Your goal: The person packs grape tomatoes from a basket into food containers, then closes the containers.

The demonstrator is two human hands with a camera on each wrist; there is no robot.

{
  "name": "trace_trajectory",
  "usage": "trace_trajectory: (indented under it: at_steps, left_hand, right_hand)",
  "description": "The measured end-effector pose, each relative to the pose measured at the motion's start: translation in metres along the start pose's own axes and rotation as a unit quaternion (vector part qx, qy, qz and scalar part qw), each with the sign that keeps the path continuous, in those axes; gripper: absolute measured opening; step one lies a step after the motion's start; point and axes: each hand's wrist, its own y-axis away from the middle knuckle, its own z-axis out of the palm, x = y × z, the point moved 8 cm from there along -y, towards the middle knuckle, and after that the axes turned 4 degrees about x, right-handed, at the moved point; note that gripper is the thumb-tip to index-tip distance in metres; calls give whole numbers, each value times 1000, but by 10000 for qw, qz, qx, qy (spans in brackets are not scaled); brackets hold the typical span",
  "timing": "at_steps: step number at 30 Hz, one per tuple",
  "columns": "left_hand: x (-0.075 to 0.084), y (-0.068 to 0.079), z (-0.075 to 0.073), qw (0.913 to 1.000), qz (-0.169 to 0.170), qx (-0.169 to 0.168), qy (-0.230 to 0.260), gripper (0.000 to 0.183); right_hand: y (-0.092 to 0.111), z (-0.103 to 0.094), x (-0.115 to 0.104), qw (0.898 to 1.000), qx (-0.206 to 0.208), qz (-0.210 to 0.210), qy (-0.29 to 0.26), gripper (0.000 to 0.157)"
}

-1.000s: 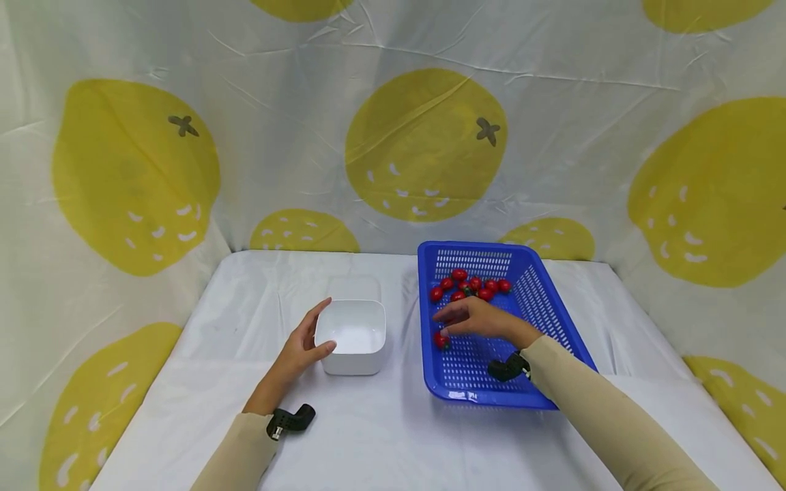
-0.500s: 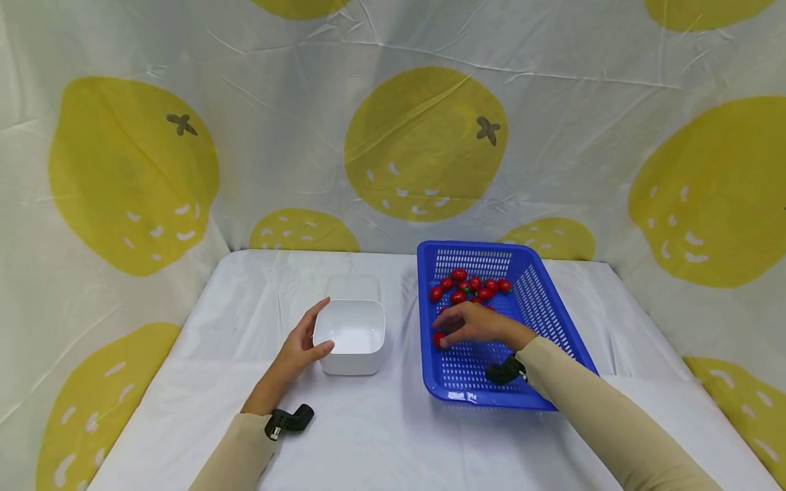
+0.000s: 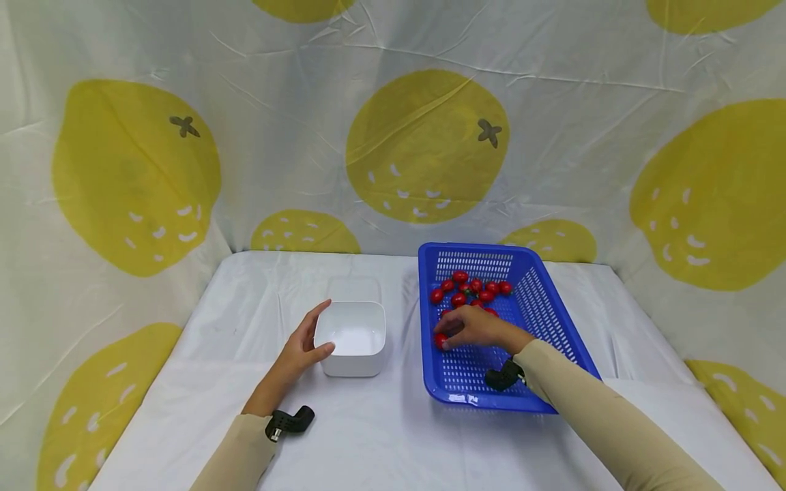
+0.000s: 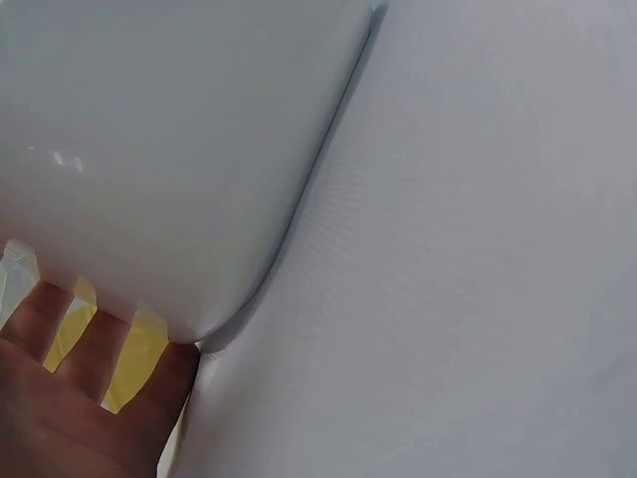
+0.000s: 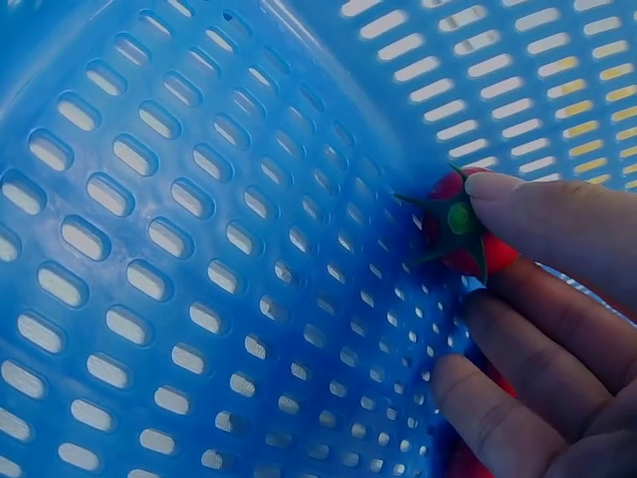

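A square white box (image 3: 355, 365) stands on the table, its inside bare. My left hand (image 3: 301, 348) holds it from the left, thumb at the near left corner and fingers along the side; in the left wrist view the fingers (image 4: 95, 349) lie against its wall. Inside the blue perforated basket (image 3: 426, 354), my right hand (image 3: 479, 327) pinches a red cherry tomato (image 5: 460, 221) between thumb and index finger, close to the basket's left wall. The tomato's green calyx faces the right wrist camera. Several more cherry tomatoes (image 3: 459, 299) lie beyond this hand.
A translucent flat lid-like piece (image 3: 353, 285) lies behind the box. White cloth (image 3: 381, 436) covers the table, and a curtain with yellow fruit prints (image 3: 426, 146) hangs around the back and sides. The basket's raised rim surrounds my right hand.
My right hand has lowered slightly, and its thumb and finger have closed on the cherry tomato near the left wall. My left hand and the box have stayed in place.
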Motion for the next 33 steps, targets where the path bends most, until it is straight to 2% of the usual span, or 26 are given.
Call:
trace_trajectory:
  at_steps: [9, 20, 33]
  left_hand:
    - [-1, 0, -1, 9999, 91, 18, -62, 77]
    - [0, 0, 0, 9999, -3, -7, -131, 77]
    - [-1, 1, 1, 9999, 101, -108, 56, 77]
  right_hand:
    - [1, 2, -2, 9999, -53, 39, 89, 36]
    - [3, 1, -5, 9998, -24, 47, 167, 36]
    - [1, 0, -3, 9991, 92, 59, 401, 35]
